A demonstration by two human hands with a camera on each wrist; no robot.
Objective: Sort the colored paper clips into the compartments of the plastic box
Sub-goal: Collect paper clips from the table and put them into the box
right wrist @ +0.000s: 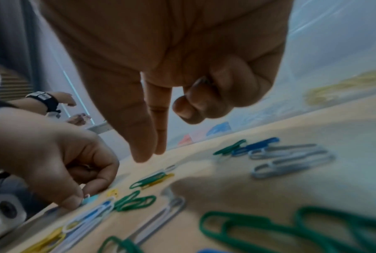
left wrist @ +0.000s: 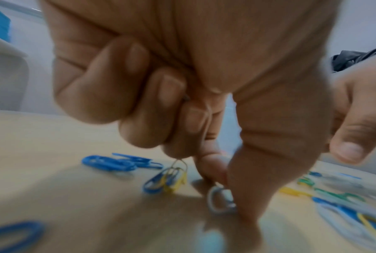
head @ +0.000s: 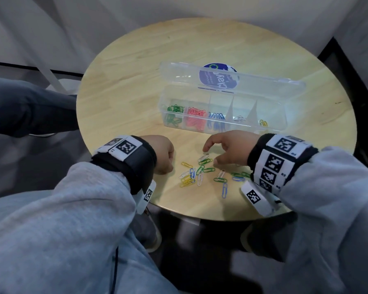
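Observation:
Loose paper clips (head: 200,172) in green, blue, yellow and white lie scattered near the round table's front edge. My left hand (head: 170,164) is at the pile's left side. Its curled fingers hold blue and yellow clips (left wrist: 172,178) that dangle below them, while thumb and forefinger pinch a white clip (left wrist: 220,202) on the tabletop. My right hand (head: 210,154) hovers over the pile's right part with two fingers (right wrist: 148,154) stretched down and nothing in it. Behind stands the clear plastic box (head: 221,126), lid up, with green, pink, blue, white and yellow clips in separate compartments.
The wooden table (head: 136,81) has bare surface left of and behind the box. Its front edge is just below my wrists. Someone's dark trouser leg (head: 30,107) is at the left, and another person's banded wrist (right wrist: 44,99) shows far off.

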